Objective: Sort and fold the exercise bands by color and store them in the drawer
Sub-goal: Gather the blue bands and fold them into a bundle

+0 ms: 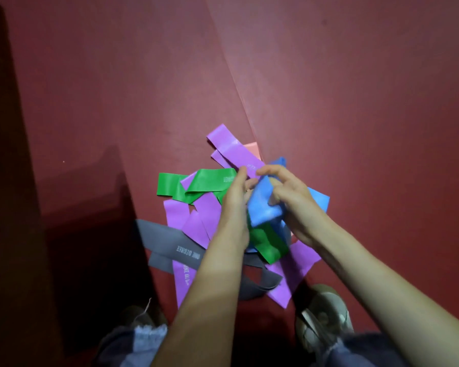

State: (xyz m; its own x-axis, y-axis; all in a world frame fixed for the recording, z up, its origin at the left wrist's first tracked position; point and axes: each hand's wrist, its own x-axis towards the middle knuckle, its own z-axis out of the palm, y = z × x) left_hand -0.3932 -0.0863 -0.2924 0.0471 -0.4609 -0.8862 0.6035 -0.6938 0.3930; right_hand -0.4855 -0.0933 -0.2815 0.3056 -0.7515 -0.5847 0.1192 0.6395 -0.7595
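A heap of exercise bands lies on the dark red floor (pixel 117 88): purple bands (pixel 233 151), green bands (pixel 186 184), grey bands (pixel 170 242), a pink one (pixel 252 149) poking out at the back. Both hands hover over the heap's right side. My right hand (pixel 289 197) grips a bunched blue band (pixel 263 205) from the right. My left hand (pixel 236 197) holds the same blue band from the left, fingers pinching its upper edge. A second blue band (pixel 319 201) lies under my right wrist. No drawer is in view.
A dark piece of furniture (pixel 16 207) stands along the left, throwing shadow over the floor beside the heap. My feet in shoes (pixel 323 316) and frayed jeans hems (pixel 143 340) sit at the bottom edge. A seam in the floor covering (pixel 236 83) runs diagonally behind the heap.
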